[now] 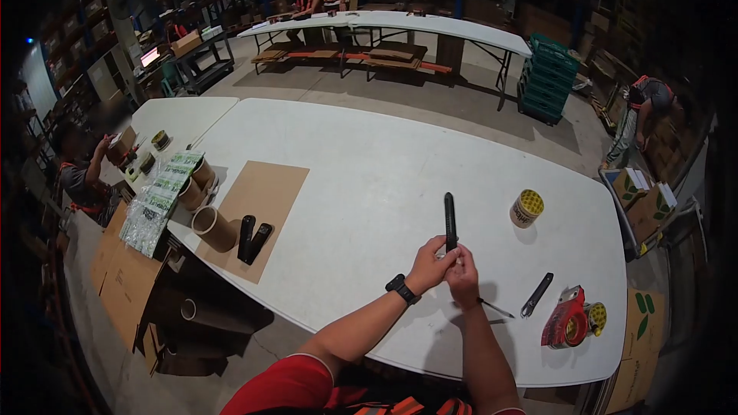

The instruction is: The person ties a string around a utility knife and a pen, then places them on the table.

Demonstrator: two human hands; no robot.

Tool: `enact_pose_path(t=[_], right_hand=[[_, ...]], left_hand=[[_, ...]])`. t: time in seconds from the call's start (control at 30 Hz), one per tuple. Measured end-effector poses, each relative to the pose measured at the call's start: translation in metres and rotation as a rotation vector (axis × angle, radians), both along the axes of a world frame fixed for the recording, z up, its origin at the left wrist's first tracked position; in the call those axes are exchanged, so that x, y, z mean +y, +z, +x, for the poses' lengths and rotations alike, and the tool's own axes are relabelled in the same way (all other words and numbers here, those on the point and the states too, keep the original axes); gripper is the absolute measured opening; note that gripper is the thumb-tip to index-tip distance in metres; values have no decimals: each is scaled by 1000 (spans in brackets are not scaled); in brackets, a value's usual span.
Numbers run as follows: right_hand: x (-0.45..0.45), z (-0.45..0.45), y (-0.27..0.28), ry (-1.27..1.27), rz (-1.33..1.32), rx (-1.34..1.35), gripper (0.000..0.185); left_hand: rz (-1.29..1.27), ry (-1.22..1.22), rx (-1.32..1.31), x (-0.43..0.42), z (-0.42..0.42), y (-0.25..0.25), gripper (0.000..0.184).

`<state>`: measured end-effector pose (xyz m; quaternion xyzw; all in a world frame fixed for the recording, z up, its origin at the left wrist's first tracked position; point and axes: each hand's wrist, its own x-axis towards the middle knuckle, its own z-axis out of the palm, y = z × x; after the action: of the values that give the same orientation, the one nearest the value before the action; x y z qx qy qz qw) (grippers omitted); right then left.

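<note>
In front of me, above the white table [346, 184], both hands hold a black box cutter [450, 219] upright. My left hand [429, 267], with a black watch on the wrist, is closed at its lower end. Pressed against that end, the fingers of my right hand [463, 278] are closed too. A second black box cutter [537, 294] lies on the table to the right of my hands. Near my right wrist is a thin dark pen-like stick [496, 308]. The red tape dispenser [563, 321] sits farther right, touching a yellow tape roll [595, 318].
A larger tape roll [527, 209] stands at the right. On the left, two black stapler-like tools [254, 240] and a cardboard tube [213, 229] rest on a cardboard sheet [269, 184]. Green-white packaging [165, 196] lies at the left edge. Co-workers are at left, back and right.
</note>
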<state>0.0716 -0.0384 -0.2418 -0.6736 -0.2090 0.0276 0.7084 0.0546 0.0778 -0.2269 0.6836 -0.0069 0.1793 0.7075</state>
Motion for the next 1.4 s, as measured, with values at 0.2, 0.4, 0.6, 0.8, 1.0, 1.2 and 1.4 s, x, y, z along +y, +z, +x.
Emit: enact_pose_path(t=[0.2, 0.4, 0.6, 0.8, 1.0, 1.2, 1.4], right_hand=[[-4, -1, 5, 172, -96, 175, 15], [-2, -2, -3, 77, -190, 14, 15], [-3, -2, -2, -6, -298, -136, 16], [-6, 2, 2, -24, -370, -127, 19], [-7, 0, 2, -2, -342, -106, 15], [-6, 5, -1, -69, -132, -138, 18], [-9, 10, -2, 7, 108, 160, 28]], left_hand=[[-413, -104, 215, 13, 0, 19, 27], [-625, -144, 203, 18, 3, 10, 29], [-377, -54, 175, 15, 1, 15, 24], [-618, -104, 203, 13, 1, 17, 31], [-527, 43, 202, 26, 6, 21, 27], [-205, 27, 232, 6, -4, 44, 16], [-256, -310, 373, -6, -11, 34, 46]])
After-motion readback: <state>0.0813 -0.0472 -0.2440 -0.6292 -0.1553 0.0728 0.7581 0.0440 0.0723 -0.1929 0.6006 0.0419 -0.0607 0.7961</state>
